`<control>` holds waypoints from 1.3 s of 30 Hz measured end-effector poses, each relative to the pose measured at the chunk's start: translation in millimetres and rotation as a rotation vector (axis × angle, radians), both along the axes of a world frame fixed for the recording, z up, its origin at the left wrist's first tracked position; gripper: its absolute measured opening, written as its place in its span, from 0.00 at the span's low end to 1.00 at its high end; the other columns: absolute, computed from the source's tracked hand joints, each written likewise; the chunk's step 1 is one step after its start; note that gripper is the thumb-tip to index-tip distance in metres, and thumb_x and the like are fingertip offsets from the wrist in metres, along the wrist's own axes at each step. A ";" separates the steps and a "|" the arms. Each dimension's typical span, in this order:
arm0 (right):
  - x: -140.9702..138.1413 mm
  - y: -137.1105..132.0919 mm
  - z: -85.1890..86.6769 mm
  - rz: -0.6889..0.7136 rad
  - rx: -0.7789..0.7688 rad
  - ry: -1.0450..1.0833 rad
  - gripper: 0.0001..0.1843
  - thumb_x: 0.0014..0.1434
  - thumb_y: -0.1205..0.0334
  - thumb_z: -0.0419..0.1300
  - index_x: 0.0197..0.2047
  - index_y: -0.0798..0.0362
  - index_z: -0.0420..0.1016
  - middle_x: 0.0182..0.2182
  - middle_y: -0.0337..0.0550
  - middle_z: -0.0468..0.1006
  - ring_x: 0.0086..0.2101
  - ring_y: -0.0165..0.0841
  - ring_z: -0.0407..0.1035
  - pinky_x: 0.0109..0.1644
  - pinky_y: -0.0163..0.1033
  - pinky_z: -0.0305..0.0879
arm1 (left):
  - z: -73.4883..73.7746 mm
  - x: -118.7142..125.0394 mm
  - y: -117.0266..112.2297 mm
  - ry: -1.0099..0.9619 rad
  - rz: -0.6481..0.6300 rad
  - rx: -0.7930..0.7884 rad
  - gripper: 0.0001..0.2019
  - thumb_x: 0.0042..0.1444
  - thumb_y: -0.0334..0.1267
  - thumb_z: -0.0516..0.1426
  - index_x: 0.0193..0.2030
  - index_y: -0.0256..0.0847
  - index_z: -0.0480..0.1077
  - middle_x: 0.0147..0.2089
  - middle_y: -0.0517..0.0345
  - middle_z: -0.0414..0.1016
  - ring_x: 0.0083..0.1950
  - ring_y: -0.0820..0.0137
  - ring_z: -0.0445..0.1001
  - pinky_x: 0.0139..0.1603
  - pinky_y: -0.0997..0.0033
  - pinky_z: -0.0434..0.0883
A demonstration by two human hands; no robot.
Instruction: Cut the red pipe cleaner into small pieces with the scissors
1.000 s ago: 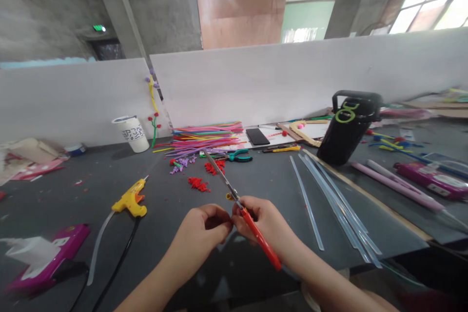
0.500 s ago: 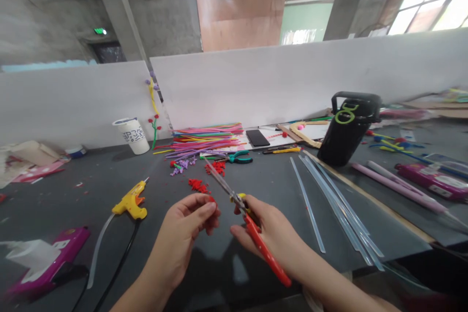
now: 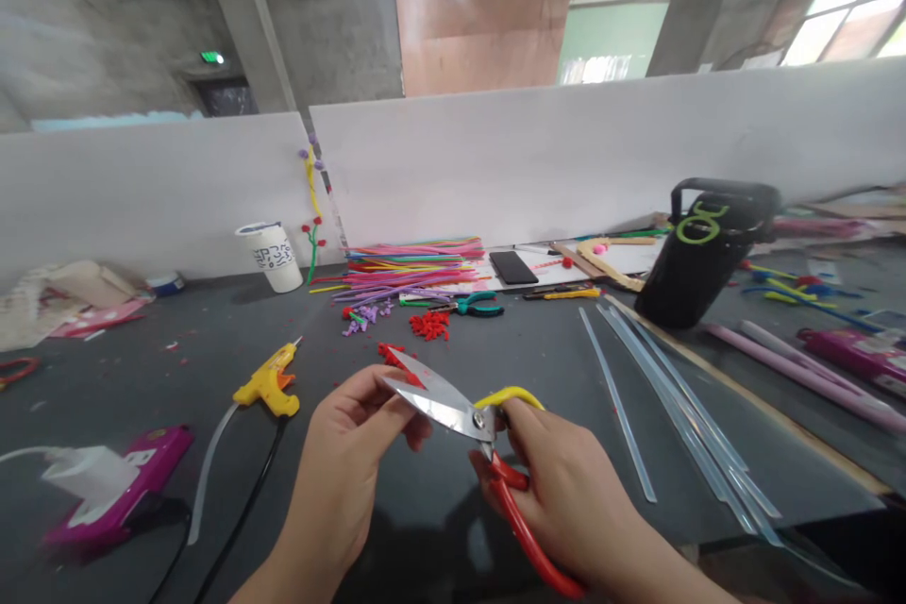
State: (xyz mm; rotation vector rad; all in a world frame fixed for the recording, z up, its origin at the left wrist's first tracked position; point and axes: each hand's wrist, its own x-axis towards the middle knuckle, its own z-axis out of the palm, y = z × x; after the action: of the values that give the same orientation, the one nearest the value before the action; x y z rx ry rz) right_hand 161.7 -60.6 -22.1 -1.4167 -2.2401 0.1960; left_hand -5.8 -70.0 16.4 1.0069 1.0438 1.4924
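Note:
My right hand grips a pair of scissors with one red and one yellow handle, the steel blades pointing left. My left hand is curled in a pinch right beside the blade tips; a small red bit shows at the tips, but what the fingers hold is hidden behind the blades. Both hands hover over the dark table, near its front edge. Small red cut pieces and purple cut pieces lie further back.
A yellow glue gun with a black cord lies left, with a pink box beyond it. Clear glue sticks fan out to the right. At the back: coloured pipe cleaners, green-handled pliers, a paper cup, a phone, a black bottle.
My right hand has turned the scissors so the blades lie flat and point left instead of away. My left hand has come up to the blade tips.

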 end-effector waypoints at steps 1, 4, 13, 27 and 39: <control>0.0 0.0 -0.6 0.005 0.011 -0.002 0.08 0.51 0.56 0.52 0.28 0.52 0.60 0.21 0.38 0.66 0.21 0.30 0.59 0.25 0.34 0.48 | 0.1 -0.2 -0.3 -0.001 0.002 -0.001 0.01 0.45 0.32 0.58 0.26 0.37 0.70 0.23 0.62 0.69 0.22 0.78 0.65 0.23 0.79 0.62; 0.3 -0.1 -2.3 0.016 0.020 -0.005 0.07 0.51 0.57 0.52 0.29 0.52 0.61 0.21 0.38 0.66 0.21 0.30 0.58 0.25 0.33 0.48 | -0.3 -0.7 -1.6 0.009 0.005 -0.002 0.01 0.45 0.32 0.58 0.25 0.37 0.70 0.23 0.62 0.69 0.22 0.78 0.65 0.22 0.79 0.62; 1.8 0.6 -2.6 0.005 0.052 -0.034 0.07 0.50 0.58 0.52 0.28 0.52 0.60 0.21 0.38 0.67 0.21 0.30 0.59 0.24 0.34 0.48 | 1.6 -0.2 -1.5 0.038 0.008 -0.019 0.02 0.46 0.32 0.58 0.26 0.37 0.70 0.21 0.62 0.69 0.22 0.77 0.65 0.22 0.79 0.62; -0.6 -0.6 -2.4 0.018 0.031 -0.032 0.06 0.51 0.59 0.51 0.28 0.53 0.62 0.20 0.38 0.67 0.20 0.30 0.60 0.24 0.33 0.48 | 1.2 -2.3 -3.2 0.037 0.000 -0.024 0.03 0.47 0.32 0.57 0.24 0.37 0.70 0.20 0.63 0.68 0.22 0.78 0.64 0.22 0.79 0.63; -1.3 -1.9 1.1 0.017 0.039 -0.029 0.07 0.50 0.58 0.51 0.26 0.52 0.62 0.18 0.37 0.67 0.18 0.29 0.60 0.23 0.33 0.47 | 2.0 -4.2 -0.7 0.035 0.012 -0.036 0.02 0.45 0.31 0.57 0.25 0.36 0.70 0.21 0.61 0.69 0.21 0.77 0.65 0.21 0.79 0.64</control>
State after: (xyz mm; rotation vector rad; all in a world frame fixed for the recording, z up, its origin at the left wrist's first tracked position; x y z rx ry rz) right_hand 160.4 -62.6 -21.0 -1.3894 -2.2674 0.1381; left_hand -10.0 -70.7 18.4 1.0062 1.0994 1.4652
